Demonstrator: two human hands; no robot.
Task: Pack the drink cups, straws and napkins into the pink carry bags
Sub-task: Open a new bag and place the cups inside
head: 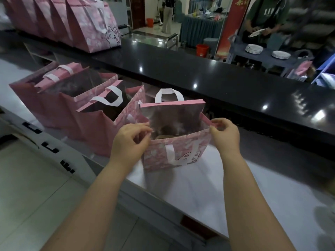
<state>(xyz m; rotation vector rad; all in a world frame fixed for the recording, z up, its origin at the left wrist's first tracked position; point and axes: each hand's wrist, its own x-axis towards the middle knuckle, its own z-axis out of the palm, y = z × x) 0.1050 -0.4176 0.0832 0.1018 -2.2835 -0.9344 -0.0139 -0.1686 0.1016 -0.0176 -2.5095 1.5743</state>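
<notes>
Head view: your left hand (129,140) and right hand (223,134) each pinch a side rim of the pink bag (178,153) at centre, holding it open. Other bags (101,124) stand at 10 o'clock. Contents unclear; no cups in view. Next, I think: load cups upright.

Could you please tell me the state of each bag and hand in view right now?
Near pink bag: upright, mouth held open, contents blurred.
Left hand: pinches its left rim.
Right hand: pinches its right rim.
Bags beside it: upright, mouths open.
Bags on black counter: upright, in a row.
</notes>
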